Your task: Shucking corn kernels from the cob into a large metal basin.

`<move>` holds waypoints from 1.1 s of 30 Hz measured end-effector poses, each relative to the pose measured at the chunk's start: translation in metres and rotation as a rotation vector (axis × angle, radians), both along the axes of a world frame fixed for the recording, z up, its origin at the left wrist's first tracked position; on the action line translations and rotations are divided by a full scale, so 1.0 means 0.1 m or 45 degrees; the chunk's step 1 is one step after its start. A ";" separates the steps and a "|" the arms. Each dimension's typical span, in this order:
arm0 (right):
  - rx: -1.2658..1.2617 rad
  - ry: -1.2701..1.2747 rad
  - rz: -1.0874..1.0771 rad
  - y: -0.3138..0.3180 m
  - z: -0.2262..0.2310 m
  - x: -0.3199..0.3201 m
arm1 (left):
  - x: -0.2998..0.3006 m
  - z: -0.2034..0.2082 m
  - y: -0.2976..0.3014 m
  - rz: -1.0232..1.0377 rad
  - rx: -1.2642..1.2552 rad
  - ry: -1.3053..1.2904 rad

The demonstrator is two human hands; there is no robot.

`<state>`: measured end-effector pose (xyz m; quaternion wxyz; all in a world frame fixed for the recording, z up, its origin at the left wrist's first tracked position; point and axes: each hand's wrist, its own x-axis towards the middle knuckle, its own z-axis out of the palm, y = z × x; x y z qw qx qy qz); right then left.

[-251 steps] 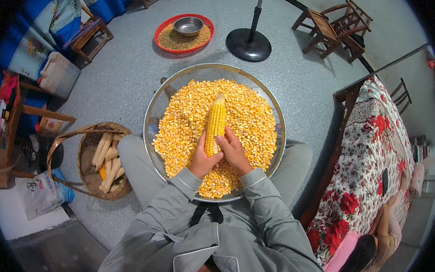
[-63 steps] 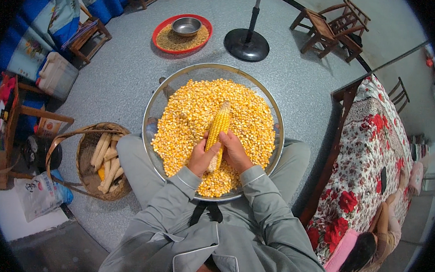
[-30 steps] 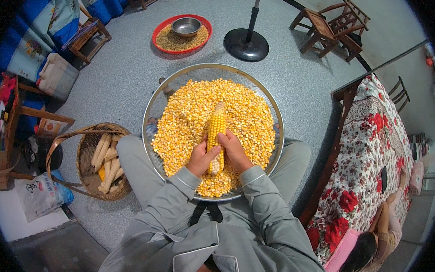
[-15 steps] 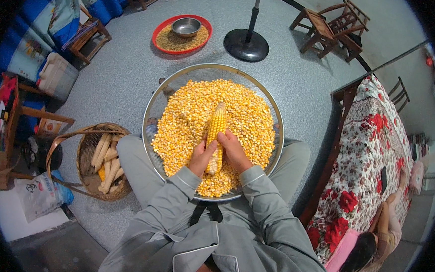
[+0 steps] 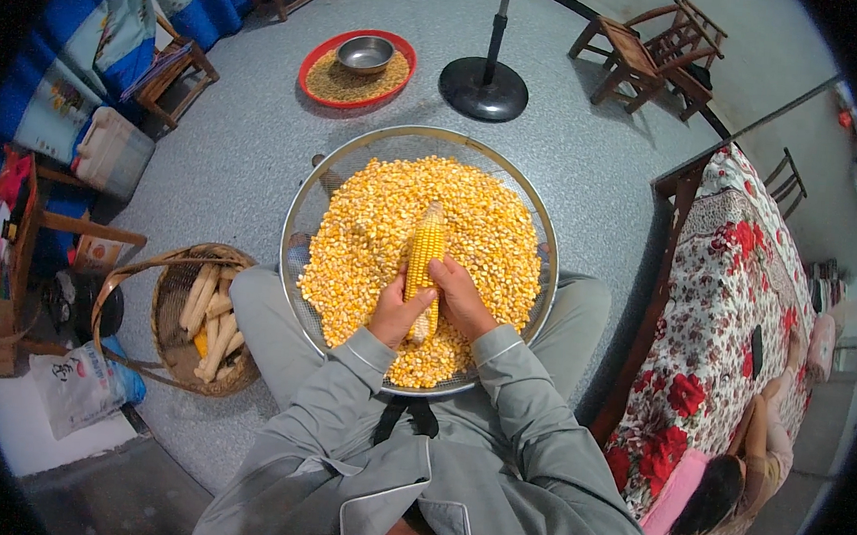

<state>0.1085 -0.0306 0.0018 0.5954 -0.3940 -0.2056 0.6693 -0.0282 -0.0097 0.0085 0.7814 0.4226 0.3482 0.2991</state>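
Observation:
Both my hands are closed round one yellow corn cob (image 5: 431, 236), held lengthwise with its tip pointing away from me. My left hand (image 5: 399, 307) grips its lower left side, the thumb lying across the cob. On the right side my right hand (image 5: 463, 297) holds it, thumb pressed on the kernels. Pale patches near the cob's lower end look bare of kernels. Beneath the cob, a heap of loose corn kernels (image 5: 373, 215) fills a round mesh sieve (image 5: 546, 216) that rests across my lap. My fingers' undersides are hidden.
At my left stands a wicker basket (image 5: 165, 325) of stripped cobs. Ahead are a red tray (image 5: 311, 86) with grain and a metal bowl (image 5: 366, 54), and a black stand base (image 5: 484, 89). A person (image 5: 719, 491) lies on the flowered bed (image 5: 705, 314) at right. Wooden chairs (image 5: 637, 60) stand far right.
My left thumb has shifted slightly up and right across the cob. The cob and my right hand stay nearly in place.

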 end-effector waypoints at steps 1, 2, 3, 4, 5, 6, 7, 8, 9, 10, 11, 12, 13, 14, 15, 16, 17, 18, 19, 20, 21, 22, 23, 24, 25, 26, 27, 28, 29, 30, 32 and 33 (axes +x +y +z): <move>-0.002 0.002 0.000 0.00 0.00 0.00 | 0.01 0.02 0.00 -0.002 0.000 0.000; -0.002 0.002 -0.001 0.00 -0.01 0.01 | 0.01 0.04 -0.01 0.007 0.015 0.013; -0.004 0.021 0.005 0.00 0.00 0.00 | 0.01 0.07 -0.01 0.016 0.030 0.025; -0.005 0.040 0.011 0.01 0.00 0.00 | 0.02 0.07 -0.01 0.016 0.029 0.025; -0.005 0.040 0.011 0.00 0.00 0.00 | 0.03 0.08 0.00 0.061 -0.038 0.017; -0.021 -0.002 0.009 0.00 0.04 -0.01 | 0.03 0.08 0.00 0.108 -0.106 0.008; -0.036 -0.043 0.007 0.00 0.06 -0.02 | 0.03 0.08 0.00 0.109 -0.106 0.009; -0.037 -0.043 0.009 0.00 0.04 -0.02 | 0.02 0.08 0.00 0.078 -0.103 -0.009; -0.026 -0.011 0.006 0.00 0.02 -0.01 | 0.02 0.09 0.00 0.045 -0.099 -0.027; -0.015 0.021 0.002 0.00 0.00 -0.01 | 0.02 0.08 0.01 0.045 -0.100 -0.027; -0.015 0.021 0.002 0.00 -0.02 0.00 | 0.01 0.05 0.01 0.026 -0.092 -0.027; -0.018 0.021 0.000 0.00 -0.02 0.00 | 0.01 0.04 0.01 0.009 -0.084 -0.027; -0.021 0.021 -0.003 0.00 -0.03 0.00 | 0.00 0.03 0.00 0.010 -0.084 -0.027; -0.021 0.021 -0.002 0.00 -0.03 0.00 | 0.01 0.03 -0.01 0.019 -0.038 -0.045; -0.017 0.013 -0.001 0.00 -0.03 0.00 | 0.01 0.02 -0.01 0.026 0.007 -0.064; -0.013 0.004 0.001 0.00 -0.03 0.01 | 0.01 0.02 -0.01 0.024 0.007 -0.063; -0.013 0.005 -0.001 0.00 -0.03 0.01 | 0.00 0.02 -0.01 0.012 -0.014 -0.061; -0.019 0.013 0.006 0.00 -0.01 0.01 | 0.00 0.02 -0.01 -0.001 -0.035 -0.059; -0.025 0.022 0.014 0.00 0.00 0.01 | -0.01 0.02 -0.01 -0.001 -0.035 -0.059; -0.025 0.022 0.013 0.00 0.01 0.00 | -0.01 0.01 -0.01 -0.003 0.001 -0.048; -0.035 0.016 0.016 0.00 0.04 0.00 | 0.00 0.02 -0.01 -0.006 0.036 -0.038; -0.045 0.009 0.020 0.00 0.05 -0.01 | 0.00 0.02 -0.01 -0.007 0.036 -0.038; -0.045 0.009 0.019 0.01 0.05 -0.01 | 0.01 0.04 -0.01 0.030 0.006 -0.005; -0.019 -0.122 0.025 0.01 0.04 -0.02 | 0.01 0.05 0.00 0.068 -0.025 0.028; 0.007 -0.253 0.032 0.01 0.04 -0.03 | 0.02 0.07 0.00 0.068 -0.025 0.028; 0.006 -0.253 0.032 0.01 0.03 -0.02 | 0.03 0.08 0.00 0.083 0.021 0.097; -0.006 -0.218 0.052 0.00 0.04 -0.01 | 0.03 0.09 0.00 0.100 0.068 0.166; -0.018 -0.183 0.071 0.00 0.04 0.00 | 0.02 0.07 0.00 0.102 0.067 0.166; -0.018 -0.183 0.074 0.00 0.05 0.00 | 0.02 0.04 0.00 0.072 0.084 0.133; -0.031 -0.144 0.062 0.00 0.08 0.00 | 0.02 0.05 0.00 0.041 0.101 0.100; -0.044 -0.105 0.051 -0.01 0.09 0.00 | 0.01 0.07 -0.01 0.035 0.075 0.069; -0.037 -0.103 0.042 -0.01 0.08 0.00 | 0.00 0.09 -0.01 0.028 0.051 0.038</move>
